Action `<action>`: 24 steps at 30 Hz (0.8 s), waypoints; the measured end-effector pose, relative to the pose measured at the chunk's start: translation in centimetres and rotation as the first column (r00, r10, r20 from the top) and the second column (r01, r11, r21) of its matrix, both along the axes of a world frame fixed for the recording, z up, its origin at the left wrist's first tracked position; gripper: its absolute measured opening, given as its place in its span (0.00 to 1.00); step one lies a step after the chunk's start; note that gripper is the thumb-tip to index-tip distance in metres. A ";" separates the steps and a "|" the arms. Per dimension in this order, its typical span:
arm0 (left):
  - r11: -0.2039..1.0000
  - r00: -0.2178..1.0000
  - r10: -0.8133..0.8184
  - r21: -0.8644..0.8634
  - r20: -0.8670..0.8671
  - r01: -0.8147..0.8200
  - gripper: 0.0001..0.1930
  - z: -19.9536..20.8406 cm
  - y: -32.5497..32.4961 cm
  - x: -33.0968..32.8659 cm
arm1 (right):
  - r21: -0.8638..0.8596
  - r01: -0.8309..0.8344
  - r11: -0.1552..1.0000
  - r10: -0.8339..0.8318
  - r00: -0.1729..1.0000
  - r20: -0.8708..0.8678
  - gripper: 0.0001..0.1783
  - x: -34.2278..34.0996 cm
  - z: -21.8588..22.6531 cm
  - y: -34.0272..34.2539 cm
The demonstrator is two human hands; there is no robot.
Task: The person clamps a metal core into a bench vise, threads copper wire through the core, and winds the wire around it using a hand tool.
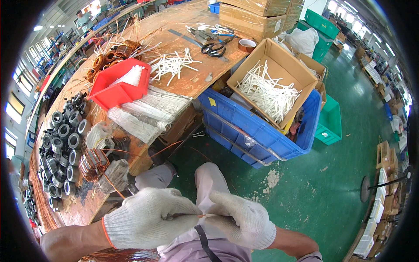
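Note:
My left hand [150, 217], in a white knitted glove, is closed with thumb and fingers pinched on a copper wire [114, 186]. The wire's tip pokes out from the fingertips. Facing it, my right hand [246, 220], gloved likewise, pinches a short white sleeve tube [210, 215]. Wire tip and tube meet, or nearly so, between the two hands; I cannot tell whether one is inside the other. From my left hand the wire runs up toward a copper-wound coil [93, 164] on the table's near edge. A crumpled plastic bag [114, 176] lies beside that coil.
Many grey-black rings [61, 144] are heaped on the left. A red bin [120, 85], loose white tubes [172, 65], wound coils [109, 56] and scissors [214, 49] occupy the wooden table [174, 37]. A cardboard box [270, 87] of white tubes rests on a blue crate [257, 131].

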State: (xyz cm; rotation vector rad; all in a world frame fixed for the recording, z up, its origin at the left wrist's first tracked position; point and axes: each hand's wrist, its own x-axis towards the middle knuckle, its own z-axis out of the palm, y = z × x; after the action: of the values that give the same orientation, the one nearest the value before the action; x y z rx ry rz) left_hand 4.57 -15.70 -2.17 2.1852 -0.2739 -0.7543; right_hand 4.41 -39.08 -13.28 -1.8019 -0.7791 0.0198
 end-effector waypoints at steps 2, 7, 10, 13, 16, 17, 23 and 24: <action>0.999 1.000 -0.012 0.035 -0.003 0.013 0.11 0.2 -0.1 -0.1 | -0.007 -0.022 1.000 0.022 1.000 -0.004 0.29 0.3 0.2 0.3; 0.998 0.999 -0.004 0.070 -0.053 0.008 0.14 0.1 0.1 0.0 | -0.224 -0.097 0.970 0.121 0.988 0.097 0.25 0.7 1.1 0.5; 0.997 0.997 0.054 0.059 -0.055 -0.051 0.19 0.7 0.0 -0.1 | -0.242 -0.151 0.958 0.183 0.976 0.118 0.25 1.1 1.7 0.5; 0.995 0.995 0.093 0.031 -0.041 -0.092 0.23 0.5 0.5 -0.1 | -0.270 -0.226 0.936 0.280 0.943 0.181 0.25 1.6 1.5 0.2; 0.994 0.989 0.110 0.023 -0.094 -0.108 0.24 0.8 0.4 0.0 | -0.185 -0.189 0.964 0.232 0.940 0.250 0.18 1.8 1.0 0.7; 0.992 0.983 0.128 0.040 -0.129 -0.123 0.23 1.0 0.3 0.0 | -0.186 -0.190 0.964 0.234 0.940 0.249 0.18 1.7 1.0 0.7; 0.989 0.980 0.145 0.023 -0.136 -0.143 0.23 1.1 0.2 -0.1 | -0.134 -0.224 0.965 0.243 0.959 0.144 0.16 1.7 1.1 0.4; 0.989 0.980 0.145 0.023 -0.137 -0.143 0.23 1.0 0.2 0.0 | -0.123 -0.238 0.963 0.251 0.963 0.102 0.16 1.7 1.1 0.3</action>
State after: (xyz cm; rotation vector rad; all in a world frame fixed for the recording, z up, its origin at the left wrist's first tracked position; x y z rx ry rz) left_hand 4.54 -15.51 -1.15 2.1268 -0.0394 -0.8230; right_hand 6.15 -38.78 -12.21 -1.8114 -1.1010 0.1223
